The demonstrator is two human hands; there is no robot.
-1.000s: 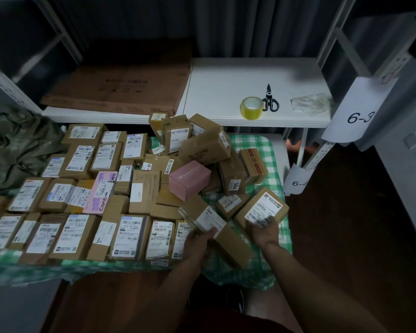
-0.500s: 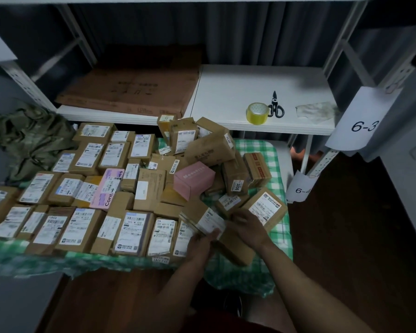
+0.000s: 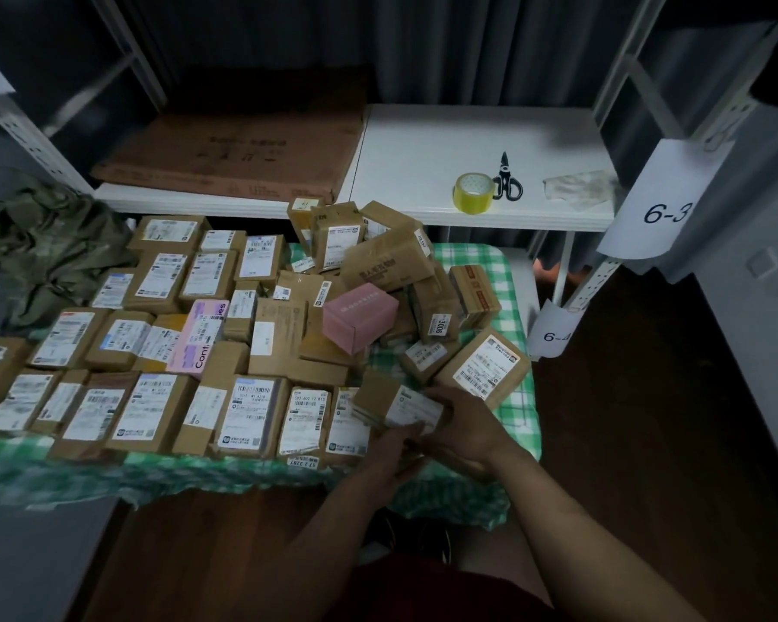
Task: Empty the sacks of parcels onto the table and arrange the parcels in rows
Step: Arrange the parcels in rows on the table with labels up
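Note:
Several brown cardboard parcels with white labels lie in rows on the left of the green checked table point(image 3: 519, 424). A loose heap with a pink box point(image 3: 361, 315) fills the back right. Near the front edge both hands hold one long brown parcel point(image 3: 389, 401). My left hand point(image 3: 389, 451) grips its near side from below. My right hand point(image 3: 461, 424) curls over its right end. A labelled parcel point(image 3: 483, 368) lies flat just right of my right hand.
A white shelf point(image 3: 423, 145) behind the table carries a yellow tape roll point(image 3: 472, 193), black scissors point(image 3: 506, 179) and a flat brown carton point(image 3: 239, 150). A green sack point(image 3: 41, 244) lies crumpled at the left. Rack posts with tags 6-3 point(image 3: 663, 213) stand at the right.
My right hand let go of the labelled parcel at the right and moved left onto the long parcel. Both hands now hold that parcel, lifted slightly and shifted left.

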